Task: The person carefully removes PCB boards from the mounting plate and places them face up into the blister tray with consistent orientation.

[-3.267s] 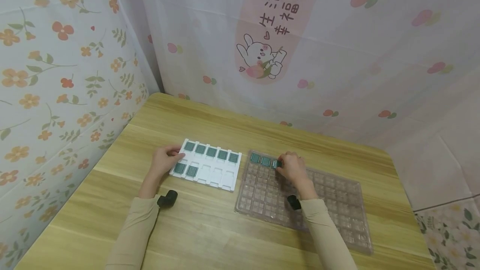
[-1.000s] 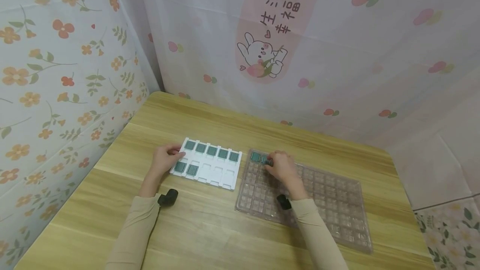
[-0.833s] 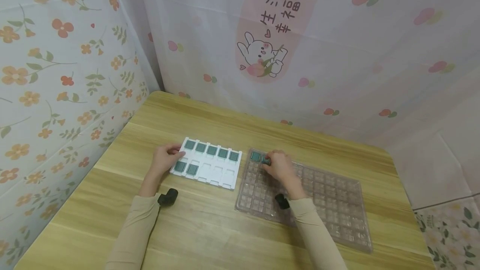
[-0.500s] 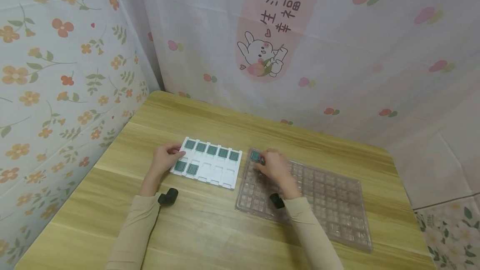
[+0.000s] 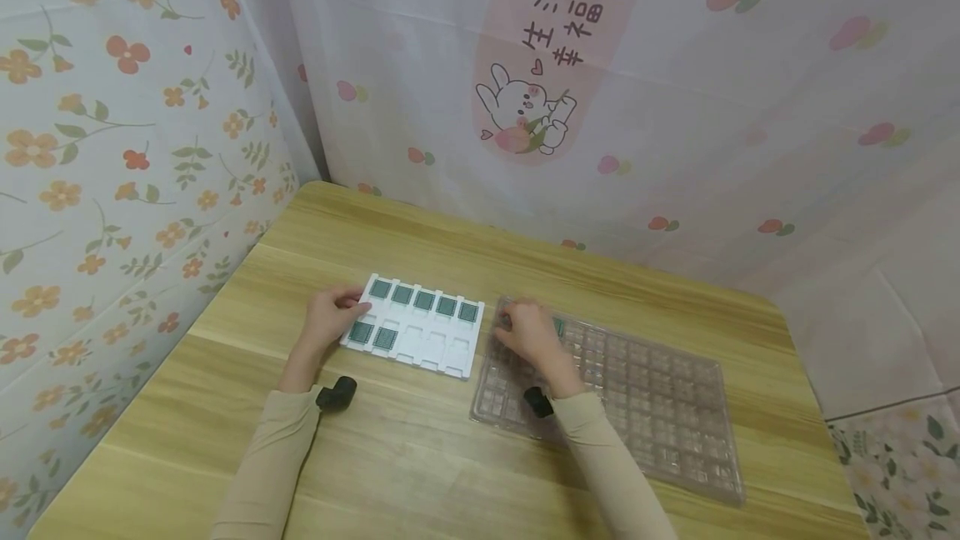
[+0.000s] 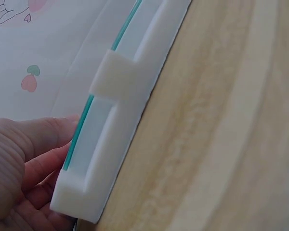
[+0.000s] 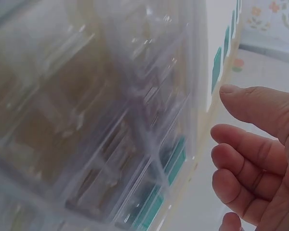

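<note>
The clear tray (image 5: 660, 407) sits beside the white tray (image 5: 397, 317), pinched by the left hand (image 5: 327, 319); the loosely parted right hand (image 5: 531, 333) looks empty. Shifting green squares (image 5: 423, 301), seven on the white tray, seems underway; next likely calls for pinching one.

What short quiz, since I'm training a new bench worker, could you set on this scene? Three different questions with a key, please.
1. Count: in the head view, how many green squares lie in the white tray?
2. True or false: the left hand holds one end of the white tray.
3. Choose: where is the right hand?
A. On the white tray
B. Over the clear tray
C. Against the flowered curtain

Key:
1. Seven: five in the far row, two in the near row.
2. True.
3. B.
</note>
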Tool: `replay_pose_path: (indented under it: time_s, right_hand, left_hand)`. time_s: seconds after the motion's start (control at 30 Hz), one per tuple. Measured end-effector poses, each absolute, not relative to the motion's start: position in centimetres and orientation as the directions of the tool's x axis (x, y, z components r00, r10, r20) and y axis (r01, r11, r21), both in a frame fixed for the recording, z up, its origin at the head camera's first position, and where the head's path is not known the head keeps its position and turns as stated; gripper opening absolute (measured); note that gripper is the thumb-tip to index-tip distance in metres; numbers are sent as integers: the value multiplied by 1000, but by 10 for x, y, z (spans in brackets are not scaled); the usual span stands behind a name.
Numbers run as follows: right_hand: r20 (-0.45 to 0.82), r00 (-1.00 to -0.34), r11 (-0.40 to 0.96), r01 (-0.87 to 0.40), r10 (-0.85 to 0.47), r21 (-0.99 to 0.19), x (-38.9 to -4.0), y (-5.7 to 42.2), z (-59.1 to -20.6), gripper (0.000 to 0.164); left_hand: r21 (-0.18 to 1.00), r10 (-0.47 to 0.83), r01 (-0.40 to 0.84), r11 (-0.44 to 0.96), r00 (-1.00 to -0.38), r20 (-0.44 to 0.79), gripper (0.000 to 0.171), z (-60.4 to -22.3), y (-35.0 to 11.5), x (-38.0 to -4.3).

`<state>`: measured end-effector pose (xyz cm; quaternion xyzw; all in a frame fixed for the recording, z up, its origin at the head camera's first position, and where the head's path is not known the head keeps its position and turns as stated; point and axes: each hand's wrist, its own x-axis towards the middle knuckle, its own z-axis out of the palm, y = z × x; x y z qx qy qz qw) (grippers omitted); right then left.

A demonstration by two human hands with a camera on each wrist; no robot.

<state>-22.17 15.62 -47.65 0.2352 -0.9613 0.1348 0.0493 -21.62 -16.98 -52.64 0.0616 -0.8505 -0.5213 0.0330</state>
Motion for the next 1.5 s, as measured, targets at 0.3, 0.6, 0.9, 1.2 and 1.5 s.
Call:
replay_pose_path:
  time_s: [0.3,0.6,0.9,1.2,1.5]
  right_hand:
    - [176,-861,818,-508,-477,-271,-221,139,-477,18]
    - [170,-835,797,-550,-523,-249,-220,124,-476,18]
    - [172,-822,779,-570,-543,-262,-218,105,-474,21]
    - [122,-822,786,-568,-556,-246,-217,79,-472,23]
    - [102,-795,760,-603,-598,-243,-217,52,-467,26]
  left_hand:
    - [886,-135,-56,461,-991,7,34,-527,-171,-216]
    - [891,-136,-48,452,-991,16,33,-527,-170,-217]
    - [892,-134,-45,450,-991,17,33,-526,-169,-216]
    - [884,-137,-60,464,-991,4,34,-525,-170,-215]
    - [894,-134,-61,444,-991,-1,34,-524,-170,-216]
